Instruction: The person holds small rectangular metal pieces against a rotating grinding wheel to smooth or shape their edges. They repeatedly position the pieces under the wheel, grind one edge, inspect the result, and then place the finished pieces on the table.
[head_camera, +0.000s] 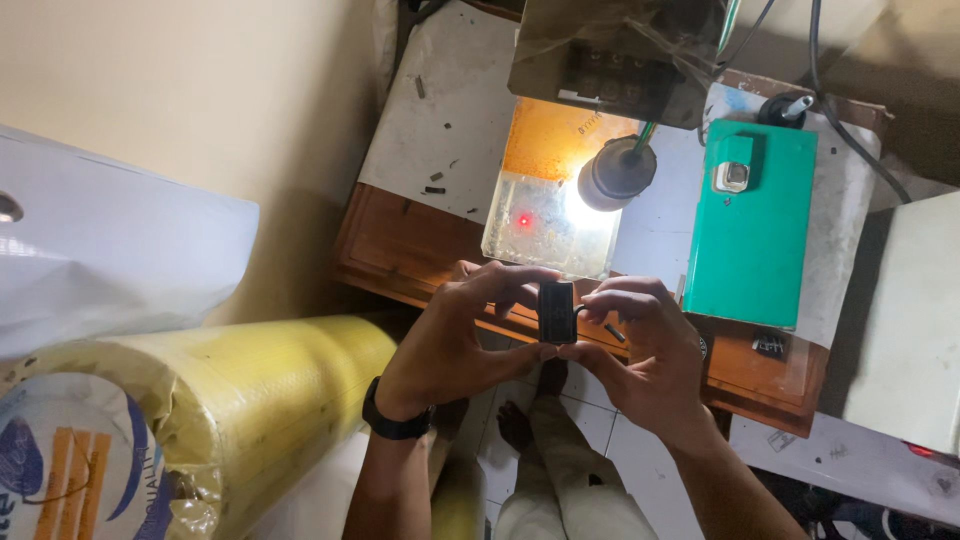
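Both my hands hold a small black rectangular block (557, 312) in front of me, just over the near edge of a wooden workbench (400, 245). My left hand (455, 340), with a black wristband, pinches the block from the left with thumb and forefinger. My right hand (640, 345) grips its right side, and a thin dark pin (614, 332) pokes out between those fingers.
A lit glass plate (555, 205) with a red light dot lies under a black lamp head (617, 172). A teal box (752, 225) sits to the right, a white sheet (445, 110) at left. A yellow roll (240, 400) and white bag (100, 250) are at my left. My bare feet show below.
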